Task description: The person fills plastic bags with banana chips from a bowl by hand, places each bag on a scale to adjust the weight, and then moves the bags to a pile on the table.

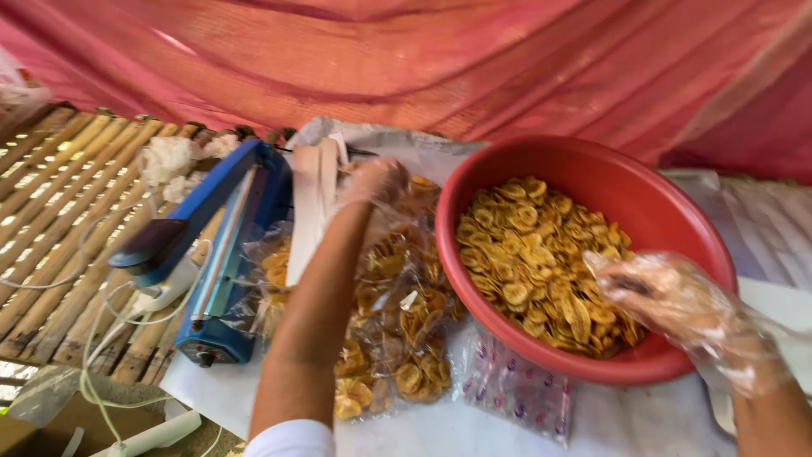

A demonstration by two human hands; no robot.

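The right hand (677, 296), in a thin plastic glove, hovered with fingers spread loosely over the chips (541, 254) in the red bowl (592, 165). The left hand (376, 182) gripped a clear bag (397, 313) of chips beside the blue sealer (224, 254).

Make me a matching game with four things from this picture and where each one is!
Things:
1. blue heat sealer
2. red bowl
3. left hand
4. right hand

Places:
A. over the right edge of the bowl, in a clear plastic glove
B. on the left, at the edge of the white sheet, by the bamboo slats
C. on the bags of yellow chips, just left of the bowl
D. on the right, full of loose yellow chips

Pairs: 1-B, 2-D, 3-C, 4-A
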